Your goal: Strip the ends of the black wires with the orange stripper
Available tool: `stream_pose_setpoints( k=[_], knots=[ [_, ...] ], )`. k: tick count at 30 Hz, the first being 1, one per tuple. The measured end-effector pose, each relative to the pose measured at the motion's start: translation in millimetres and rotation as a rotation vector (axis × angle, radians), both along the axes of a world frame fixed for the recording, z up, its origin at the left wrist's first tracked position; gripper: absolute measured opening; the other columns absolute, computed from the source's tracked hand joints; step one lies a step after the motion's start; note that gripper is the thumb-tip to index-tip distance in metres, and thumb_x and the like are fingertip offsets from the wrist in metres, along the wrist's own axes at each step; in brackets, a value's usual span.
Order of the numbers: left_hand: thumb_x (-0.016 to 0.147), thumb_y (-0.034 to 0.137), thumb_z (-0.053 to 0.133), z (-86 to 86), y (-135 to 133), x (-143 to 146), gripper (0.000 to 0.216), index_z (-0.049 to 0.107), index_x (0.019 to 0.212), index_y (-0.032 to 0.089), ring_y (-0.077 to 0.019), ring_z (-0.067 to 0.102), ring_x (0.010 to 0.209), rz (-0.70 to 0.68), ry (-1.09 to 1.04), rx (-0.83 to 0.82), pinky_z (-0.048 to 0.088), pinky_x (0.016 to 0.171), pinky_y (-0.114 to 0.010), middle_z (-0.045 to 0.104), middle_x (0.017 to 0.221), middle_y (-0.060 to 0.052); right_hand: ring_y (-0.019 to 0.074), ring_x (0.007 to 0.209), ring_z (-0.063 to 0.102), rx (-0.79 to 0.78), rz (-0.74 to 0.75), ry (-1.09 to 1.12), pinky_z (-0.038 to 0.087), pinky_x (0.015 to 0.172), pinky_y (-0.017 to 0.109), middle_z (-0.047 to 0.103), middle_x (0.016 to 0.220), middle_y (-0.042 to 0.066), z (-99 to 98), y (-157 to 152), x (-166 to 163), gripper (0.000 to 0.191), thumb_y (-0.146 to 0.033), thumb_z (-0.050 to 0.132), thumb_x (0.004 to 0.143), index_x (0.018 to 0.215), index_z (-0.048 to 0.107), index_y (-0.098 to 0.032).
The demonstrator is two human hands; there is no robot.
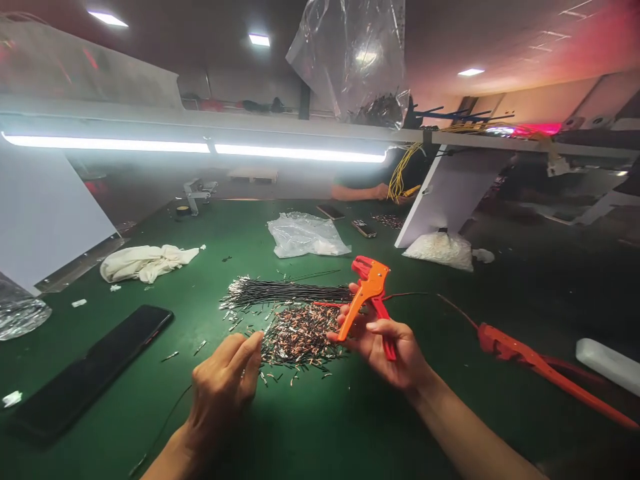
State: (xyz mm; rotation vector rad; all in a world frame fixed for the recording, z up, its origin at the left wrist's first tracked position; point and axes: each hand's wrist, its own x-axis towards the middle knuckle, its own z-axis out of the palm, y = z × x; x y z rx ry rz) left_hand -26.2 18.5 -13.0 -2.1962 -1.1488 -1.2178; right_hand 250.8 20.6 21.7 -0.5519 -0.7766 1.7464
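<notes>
My right hand (387, 347) is wrapped round the handles of an orange and red wire stripper (369, 288), held just above the green table (310, 427). My left hand (225, 383) rests on the table with its fingers pinched together at the edge of a pile of cut wire ends (300, 337); a thin black wire (160, 433) runs back from under it, but what the fingertips grip is hidden. Behind the pile lies a bundle of black wires (285, 292) with stripped tips.
A black phone (100, 363) lies at left, with a white cloth (145, 261) beyond it. Clear plastic bags (305, 235) sit mid-table. A red tool (530, 360) and a white block (607, 363) lie at right. Another person's arm (357, 193) holds yellow wires across the table.
</notes>
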Motion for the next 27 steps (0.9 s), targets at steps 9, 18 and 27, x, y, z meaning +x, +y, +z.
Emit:
stream_pose_setpoints(
  k=[9,18,27],
  knots=[
    [0.087,0.014,0.064,5.0,-2.7,1.9,0.013,0.064,0.099,0.019,-0.0067,0.060,0.059,0.005,-0.060,0.076,0.045,0.060,-0.018,0.066,0.075,0.001,0.0256,0.082,0.064,0.074,0.277,-0.059,0.050,0.074,0.043,0.063,0.089,0.006,-1.0,-16.4,-19.7,0.054,-0.038,0.056,0.074,0.126,0.048,-0.025],
    [0.081,-0.004,0.062,23.5,-11.7,7.2,0.032,0.061,0.107,0.014,-0.0092,0.049,0.064,-0.157,-0.145,0.019,0.043,0.060,-0.022,0.060,0.072,0.000,0.0210,0.075,0.062,-0.028,0.557,0.018,0.050,0.078,0.045,0.058,0.084,0.005,-12.5,-25.2,-25.8,0.046,-0.028,0.063,0.069,0.114,0.058,-0.016],
    [0.083,-0.003,0.060,23.3,-13.1,7.8,0.032,0.063,0.106,0.018,-0.0110,0.051,0.070,-0.101,-0.215,-0.035,0.044,0.063,-0.025,0.060,0.080,-0.002,0.0174,0.072,0.060,-0.121,0.696,0.082,0.047,0.072,0.033,0.061,0.082,0.005,-20.8,-32.3,-32.0,0.049,-0.021,0.061,0.060,0.109,0.060,-0.015]
  ],
)
